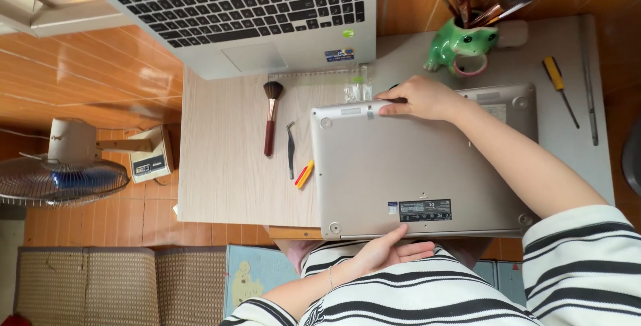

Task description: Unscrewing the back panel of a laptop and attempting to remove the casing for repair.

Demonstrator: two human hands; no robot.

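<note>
Your left hand point(390, 251) lies open, palm up, under the near edge of the upside-down laptop point(420, 172); right hand point(420, 98) grips its far edge w/ fingers, steadying it on the desk point(227, 166).

— What was the low wooden table point(220, 186) seen to carry?

— An upturned silver laptop point(400, 179) was laid at its near edge, and an open laptop point(247, 12) at the far edge. Between them a makeup brush point(271, 116), tweezers point(290, 149) and a small yellow-and-red tool point(304, 174) were laid.

— And to the right?

— A green frog-shaped brush holder point(461, 44) and a yellow-handled screwdriver point(559, 90) were set on a grey surface point(567, 146).
</note>
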